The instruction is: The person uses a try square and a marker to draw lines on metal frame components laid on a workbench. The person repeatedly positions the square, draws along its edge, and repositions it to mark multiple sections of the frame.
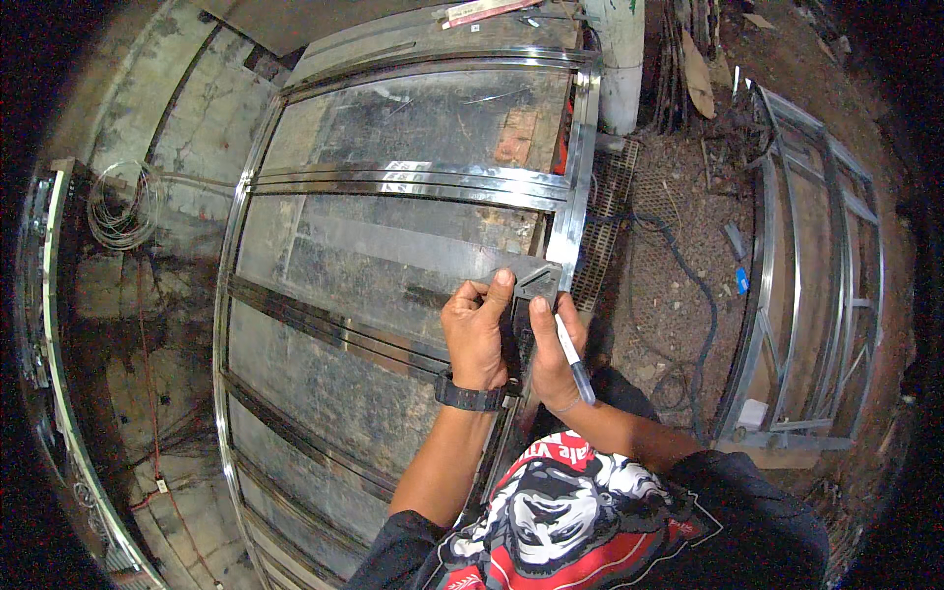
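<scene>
A shiny metal frame [565, 231] with several crossbars lies flat before me. Over its right side rail, my left hand [474, 339] grips a small grey square [534, 279] with a triangular cutout, its thumb pressed on the plate. Close beside it, my right hand [554, 354] has its thumb against the lower edge of the same square. A white marker pen [570, 349] with a dark end is held in that right hand, slanting down toward my wrist. The pen's upper tip is hard to make out.
Under the frame is a worn, stained board [383, 251]. Metal grating [615, 197] and a dark cable [688, 280] lie on the right. Farther right rests another metal frame [772, 285], near a blue object [742, 281]. Coiled wire [123, 205] hangs at the left wall.
</scene>
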A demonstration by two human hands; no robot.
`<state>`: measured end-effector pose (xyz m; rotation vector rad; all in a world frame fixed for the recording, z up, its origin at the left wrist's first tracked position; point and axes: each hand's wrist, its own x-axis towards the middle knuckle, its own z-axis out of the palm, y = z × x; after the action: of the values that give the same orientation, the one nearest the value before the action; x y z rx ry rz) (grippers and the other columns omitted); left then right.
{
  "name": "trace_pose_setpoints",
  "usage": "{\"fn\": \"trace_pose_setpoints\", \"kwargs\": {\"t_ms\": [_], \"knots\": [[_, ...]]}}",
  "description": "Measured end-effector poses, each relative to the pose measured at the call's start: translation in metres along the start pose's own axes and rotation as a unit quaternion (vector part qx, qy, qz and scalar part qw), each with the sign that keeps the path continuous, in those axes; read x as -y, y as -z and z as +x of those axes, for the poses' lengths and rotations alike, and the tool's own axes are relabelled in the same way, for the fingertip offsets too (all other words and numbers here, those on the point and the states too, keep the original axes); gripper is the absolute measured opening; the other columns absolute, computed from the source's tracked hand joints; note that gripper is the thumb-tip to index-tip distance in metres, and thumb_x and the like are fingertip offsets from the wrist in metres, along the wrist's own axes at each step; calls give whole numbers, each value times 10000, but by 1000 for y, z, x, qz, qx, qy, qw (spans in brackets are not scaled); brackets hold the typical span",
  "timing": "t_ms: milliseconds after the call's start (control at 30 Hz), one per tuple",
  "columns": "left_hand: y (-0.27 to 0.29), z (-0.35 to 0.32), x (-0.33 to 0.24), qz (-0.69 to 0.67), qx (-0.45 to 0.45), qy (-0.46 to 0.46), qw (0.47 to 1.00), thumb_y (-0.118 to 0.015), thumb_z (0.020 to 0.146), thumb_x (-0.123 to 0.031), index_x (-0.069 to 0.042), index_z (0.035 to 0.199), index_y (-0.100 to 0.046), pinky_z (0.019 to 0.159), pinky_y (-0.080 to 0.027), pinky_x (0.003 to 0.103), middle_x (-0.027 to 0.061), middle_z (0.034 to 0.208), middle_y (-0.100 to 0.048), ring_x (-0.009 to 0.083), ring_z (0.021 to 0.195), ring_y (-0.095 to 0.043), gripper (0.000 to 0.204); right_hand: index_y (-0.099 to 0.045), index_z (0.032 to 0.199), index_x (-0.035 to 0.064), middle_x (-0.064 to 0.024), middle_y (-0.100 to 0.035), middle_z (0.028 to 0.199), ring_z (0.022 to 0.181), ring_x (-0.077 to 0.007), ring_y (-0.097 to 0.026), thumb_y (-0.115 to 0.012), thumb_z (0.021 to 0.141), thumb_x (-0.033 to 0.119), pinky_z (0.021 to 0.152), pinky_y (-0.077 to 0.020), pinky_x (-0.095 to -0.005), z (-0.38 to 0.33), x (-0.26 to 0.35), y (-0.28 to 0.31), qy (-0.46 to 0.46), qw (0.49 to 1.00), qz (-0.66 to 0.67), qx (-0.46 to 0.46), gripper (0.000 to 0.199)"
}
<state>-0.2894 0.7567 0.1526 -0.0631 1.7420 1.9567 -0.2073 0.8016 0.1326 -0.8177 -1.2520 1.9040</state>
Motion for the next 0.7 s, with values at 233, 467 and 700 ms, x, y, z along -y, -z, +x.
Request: {"fn": "trace_pose_setpoints", "kwargs": {"t_ms": [233, 467, 700], "knots": [[-1, 3, 2, -4, 6, -24, 1000, -811, 919, -263, -100, 774, -614, 580, -407, 247, -40, 722, -600, 59, 624, -498, 294, -594, 1058, 62, 39, -549, 854, 774, -72, -465, -573, 1047, 334, 661, -396, -277, 1, -6, 4, -5, 1000, 14, 16, 273], [1, 4, 2, -4, -1, -45, 999, -821, 907, -262, -95, 759, -628, 613, -393, 255, -46, 710, -587, 61, 643, -470, 296, -595, 1322, 31, -14, -603, 899, 809, -92, -545, -509, 1066, 319, 744, -466, -256, 46, 16, 64, 89, 992, -91, -26, 395], [-1, 0, 3, -5, 4, -30, 1000, -829, 897, -265, -86, 753, -631, 611, -395, 260, -30, 717, -598, 68, 643, -482, 303, -661, 1203, -11, -106, -723, 1030, 943, -160, -687, -709, 916, 19, 876, -534, -290, 77, 84, 67, 150, 947, -181, 221, 292]]}}
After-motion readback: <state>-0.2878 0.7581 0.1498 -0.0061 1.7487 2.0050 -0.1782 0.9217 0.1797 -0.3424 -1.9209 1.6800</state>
